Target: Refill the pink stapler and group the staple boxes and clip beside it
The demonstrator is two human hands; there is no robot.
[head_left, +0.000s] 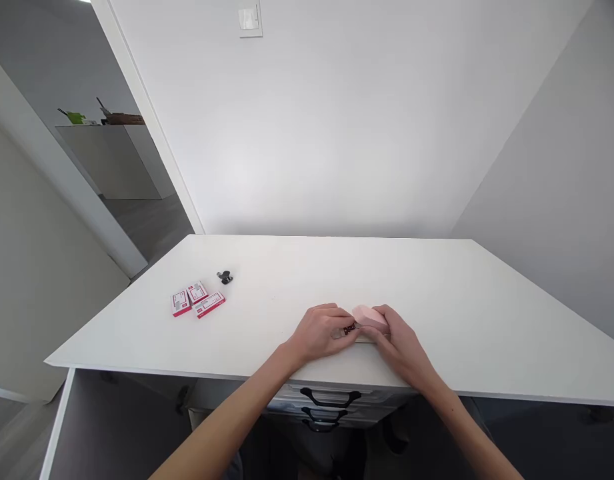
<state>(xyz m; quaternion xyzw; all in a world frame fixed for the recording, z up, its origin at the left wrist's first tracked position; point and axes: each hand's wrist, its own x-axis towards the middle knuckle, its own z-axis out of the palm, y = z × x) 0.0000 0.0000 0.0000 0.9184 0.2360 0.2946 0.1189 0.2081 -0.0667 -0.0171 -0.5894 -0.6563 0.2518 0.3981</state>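
Close to the table's front edge, both hands meet in the head view. My right hand (399,343) is closed around a pale pink object (371,317) with a rounded end, which looks like a stapler. My left hand (323,331) is closed, its thumb and fingers drawn together at the left end of the pink object. Between those fingertips a small dark red, patterned piece (349,329) shows; what it is I cannot make out. A pale strip (365,339) lies under the pink object, partly covered by my right thumb.
On the left of the white table (287,267) lie three small red-and-white boxes (197,292), with black binder clips (225,277) behind them. A drawer unit with black handles (331,398) stands under the front edge. The wall (327,120) rises directly behind the table.
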